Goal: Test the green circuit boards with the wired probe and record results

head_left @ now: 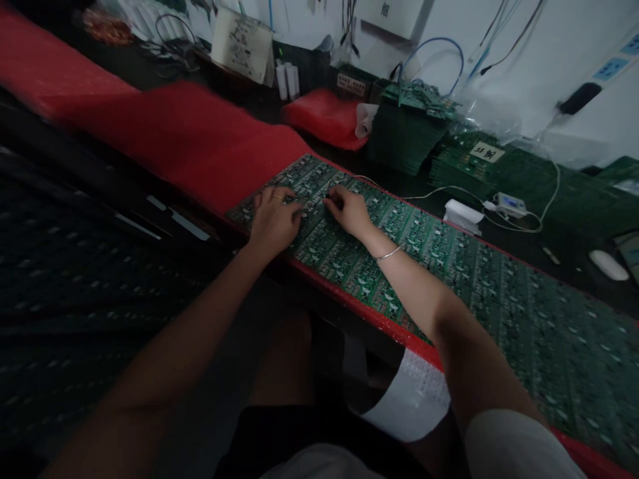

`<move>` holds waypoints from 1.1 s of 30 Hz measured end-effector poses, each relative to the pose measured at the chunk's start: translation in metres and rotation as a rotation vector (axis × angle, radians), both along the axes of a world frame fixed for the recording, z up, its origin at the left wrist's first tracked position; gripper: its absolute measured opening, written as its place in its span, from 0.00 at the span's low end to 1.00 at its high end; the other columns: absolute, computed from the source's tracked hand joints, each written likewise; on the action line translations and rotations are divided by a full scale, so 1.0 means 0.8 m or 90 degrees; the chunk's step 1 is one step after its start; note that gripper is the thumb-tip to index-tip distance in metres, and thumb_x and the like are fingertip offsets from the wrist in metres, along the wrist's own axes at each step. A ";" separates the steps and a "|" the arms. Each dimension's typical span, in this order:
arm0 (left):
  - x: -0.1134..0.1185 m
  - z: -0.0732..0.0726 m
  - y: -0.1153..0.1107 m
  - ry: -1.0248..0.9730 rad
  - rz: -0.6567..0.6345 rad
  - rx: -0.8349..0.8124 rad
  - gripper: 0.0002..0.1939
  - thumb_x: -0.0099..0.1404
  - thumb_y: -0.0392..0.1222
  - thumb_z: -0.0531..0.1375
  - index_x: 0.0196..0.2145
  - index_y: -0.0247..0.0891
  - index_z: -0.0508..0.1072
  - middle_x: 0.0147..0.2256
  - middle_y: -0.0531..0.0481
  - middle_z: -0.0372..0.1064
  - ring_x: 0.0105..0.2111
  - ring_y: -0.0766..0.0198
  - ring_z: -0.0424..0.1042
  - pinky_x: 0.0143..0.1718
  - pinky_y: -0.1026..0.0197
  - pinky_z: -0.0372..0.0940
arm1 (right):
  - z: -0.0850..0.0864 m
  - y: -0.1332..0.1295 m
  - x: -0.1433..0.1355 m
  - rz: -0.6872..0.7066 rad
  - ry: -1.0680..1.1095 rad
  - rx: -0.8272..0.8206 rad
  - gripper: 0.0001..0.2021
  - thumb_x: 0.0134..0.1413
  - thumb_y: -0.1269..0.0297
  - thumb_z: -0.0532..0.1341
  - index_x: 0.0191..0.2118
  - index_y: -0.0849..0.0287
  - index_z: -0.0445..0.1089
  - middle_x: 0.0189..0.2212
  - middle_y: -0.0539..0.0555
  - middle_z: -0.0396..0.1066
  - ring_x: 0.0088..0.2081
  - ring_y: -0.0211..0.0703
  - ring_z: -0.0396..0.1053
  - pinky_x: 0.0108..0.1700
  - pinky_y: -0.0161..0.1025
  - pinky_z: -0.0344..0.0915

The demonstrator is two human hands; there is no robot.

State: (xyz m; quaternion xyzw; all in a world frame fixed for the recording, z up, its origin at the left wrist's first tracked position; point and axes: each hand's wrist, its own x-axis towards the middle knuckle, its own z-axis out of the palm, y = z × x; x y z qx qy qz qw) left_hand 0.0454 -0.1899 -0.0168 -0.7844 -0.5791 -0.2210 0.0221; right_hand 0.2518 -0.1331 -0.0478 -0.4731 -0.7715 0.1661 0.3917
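Observation:
Green circuit board panels (414,233) lie in a long row on a red mat (219,146). Over the far left end of the row, my left hand (274,218) rests with its fingers bent; thumb and forefinger close around something small that I cannot make out. Just to its right, my right hand (348,209) is held low over the boards, thumb and fingertips pinched together. Whatever those fingertips hold, if anything, is too small to tell. A thin bracelet (388,254) circles the right wrist.
Stacks of green boards (407,133) stand behind the row, beside a red bag (327,116). A thin cable (439,191) runs to a small white device (509,205). A white roll (463,214) lies near it. White sheeting (409,399) hangs below the front edge.

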 end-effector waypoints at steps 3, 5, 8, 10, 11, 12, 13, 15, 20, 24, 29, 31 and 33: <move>-0.003 0.001 -0.013 0.061 -0.047 -0.011 0.15 0.70 0.40 0.57 0.44 0.46 0.84 0.59 0.42 0.69 0.63 0.40 0.62 0.61 0.34 0.60 | 0.006 -0.002 0.000 -0.013 0.030 0.006 0.11 0.67 0.53 0.63 0.38 0.54 0.68 0.32 0.53 0.76 0.34 0.46 0.73 0.43 0.42 0.68; -0.003 0.002 -0.018 0.080 -0.061 -0.024 0.16 0.69 0.40 0.57 0.46 0.44 0.85 0.60 0.40 0.69 0.64 0.38 0.61 0.63 0.33 0.59 | 0.012 -0.004 0.006 -0.024 0.053 0.012 0.11 0.67 0.53 0.63 0.38 0.54 0.68 0.33 0.53 0.76 0.34 0.46 0.73 0.44 0.43 0.69; -0.001 0.002 -0.017 0.067 -0.073 -0.041 0.18 0.69 0.40 0.56 0.47 0.43 0.85 0.60 0.38 0.69 0.64 0.37 0.60 0.64 0.31 0.57 | 0.021 -0.012 0.024 -0.022 0.055 0.002 0.11 0.67 0.53 0.63 0.37 0.54 0.68 0.31 0.52 0.75 0.34 0.46 0.73 0.43 0.44 0.69; 0.000 0.001 -0.014 0.050 -0.079 -0.046 0.18 0.69 0.39 0.55 0.47 0.44 0.85 0.59 0.39 0.69 0.64 0.37 0.61 0.64 0.30 0.56 | 0.023 -0.022 0.038 -0.018 0.050 -0.013 0.10 0.66 0.54 0.63 0.37 0.53 0.67 0.31 0.51 0.75 0.33 0.46 0.73 0.42 0.43 0.69; 0.000 0.001 -0.014 0.046 -0.079 -0.045 0.19 0.69 0.40 0.55 0.48 0.45 0.85 0.59 0.39 0.69 0.64 0.37 0.61 0.64 0.30 0.56 | 0.023 -0.027 0.044 -0.018 0.050 -0.020 0.10 0.66 0.54 0.63 0.37 0.53 0.67 0.30 0.51 0.75 0.33 0.45 0.73 0.42 0.43 0.69; -0.001 0.000 -0.013 0.045 -0.079 -0.043 0.19 0.70 0.40 0.55 0.48 0.45 0.85 0.58 0.39 0.70 0.63 0.37 0.61 0.64 0.30 0.57 | 0.022 -0.033 0.050 -0.018 0.052 -0.026 0.10 0.65 0.55 0.63 0.37 0.53 0.67 0.30 0.51 0.75 0.32 0.45 0.72 0.41 0.43 0.69; -0.001 -0.001 -0.013 0.047 -0.080 -0.040 0.19 0.70 0.40 0.55 0.48 0.46 0.85 0.58 0.39 0.70 0.63 0.37 0.61 0.63 0.30 0.57 | 0.020 -0.038 0.054 -0.020 0.055 -0.032 0.10 0.65 0.55 0.63 0.37 0.53 0.66 0.30 0.51 0.75 0.32 0.44 0.72 0.41 0.42 0.69; -0.002 -0.003 -0.013 0.049 -0.078 -0.034 0.19 0.70 0.40 0.55 0.48 0.46 0.85 0.58 0.39 0.70 0.63 0.37 0.61 0.63 0.30 0.58 | 0.016 -0.045 0.059 -0.021 0.061 -0.040 0.10 0.65 0.55 0.63 0.37 0.54 0.66 0.30 0.50 0.75 0.31 0.44 0.72 0.40 0.41 0.68; -0.001 -0.005 -0.015 0.046 -0.069 -0.029 0.19 0.69 0.39 0.56 0.50 0.46 0.85 0.59 0.39 0.69 0.63 0.36 0.61 0.62 0.30 0.58 | 0.012 -0.048 0.060 -0.017 0.054 -0.028 0.08 0.64 0.57 0.62 0.37 0.53 0.66 0.29 0.50 0.74 0.32 0.44 0.72 0.39 0.40 0.67; 0.000 -0.006 -0.015 0.055 -0.068 -0.027 0.19 0.69 0.39 0.55 0.49 0.44 0.85 0.59 0.38 0.70 0.63 0.37 0.62 0.62 0.32 0.59 | 0.011 -0.045 0.061 -0.019 0.044 -0.021 0.07 0.64 0.58 0.63 0.36 0.54 0.66 0.29 0.50 0.74 0.31 0.43 0.72 0.38 0.39 0.66; -0.003 -0.011 -0.012 0.051 -0.075 0.001 0.18 0.68 0.38 0.56 0.47 0.44 0.85 0.58 0.39 0.71 0.62 0.37 0.63 0.60 0.32 0.60 | 0.010 -0.045 0.062 -0.012 0.041 -0.011 0.07 0.63 0.59 0.63 0.36 0.53 0.66 0.30 0.51 0.75 0.32 0.45 0.73 0.40 0.40 0.66; -0.005 -0.014 -0.009 0.034 -0.080 0.011 0.16 0.67 0.39 0.57 0.45 0.45 0.85 0.57 0.41 0.71 0.62 0.37 0.63 0.60 0.32 0.60 | 0.010 -0.045 0.063 -0.009 0.034 -0.010 0.07 0.63 0.59 0.63 0.36 0.53 0.66 0.30 0.51 0.76 0.33 0.45 0.73 0.40 0.40 0.67; -0.006 -0.015 -0.005 -0.002 -0.083 0.017 0.14 0.67 0.39 0.58 0.42 0.45 0.85 0.56 0.42 0.72 0.62 0.38 0.63 0.61 0.32 0.60 | 0.010 -0.046 0.063 -0.008 0.029 -0.008 0.07 0.63 0.59 0.63 0.36 0.53 0.66 0.30 0.51 0.75 0.33 0.45 0.73 0.40 0.40 0.67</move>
